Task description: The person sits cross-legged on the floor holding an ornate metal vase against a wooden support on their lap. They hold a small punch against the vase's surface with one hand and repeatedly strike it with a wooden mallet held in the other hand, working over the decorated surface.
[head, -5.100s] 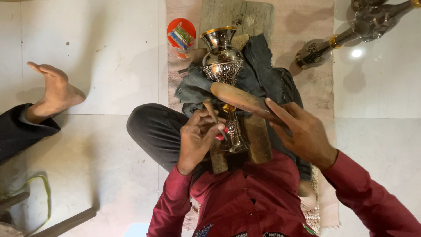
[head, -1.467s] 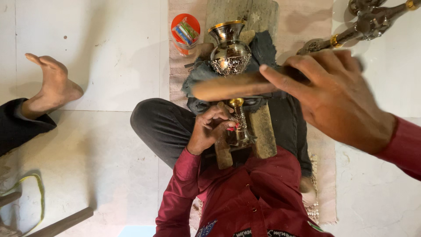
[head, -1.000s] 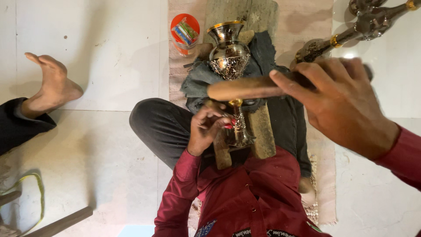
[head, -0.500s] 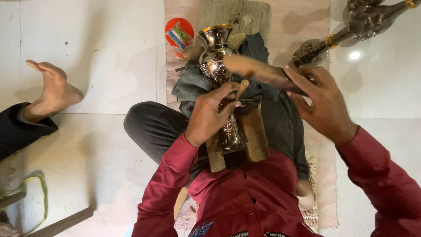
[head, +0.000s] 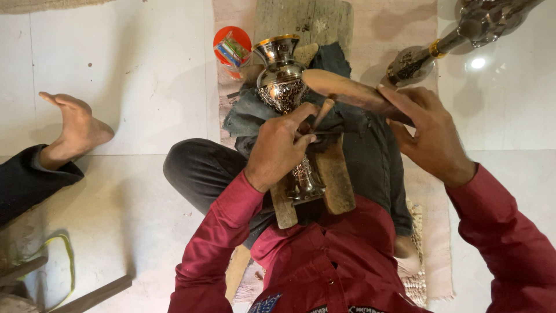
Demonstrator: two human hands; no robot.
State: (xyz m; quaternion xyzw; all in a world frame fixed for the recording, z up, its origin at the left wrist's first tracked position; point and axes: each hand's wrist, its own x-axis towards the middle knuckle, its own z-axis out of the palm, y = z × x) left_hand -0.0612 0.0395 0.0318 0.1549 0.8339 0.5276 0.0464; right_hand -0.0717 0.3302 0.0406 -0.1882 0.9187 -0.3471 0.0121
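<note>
Vase [head: 282, 81], silver, engraved, gilt rim: lies across lap on dark cloth [head: 249, 113], between two wooden blocks [head: 336, 179]. Left hand [head: 278, 148] pinches small chisel [head: 320, 113] against vase body. Right hand [head: 431, 136] clasps wooden mallet [head: 347, 91] above it. Best practice, by judgement: chisel tip seated firmly, mallet blows light and square, vase steadied against cloth.
</note>
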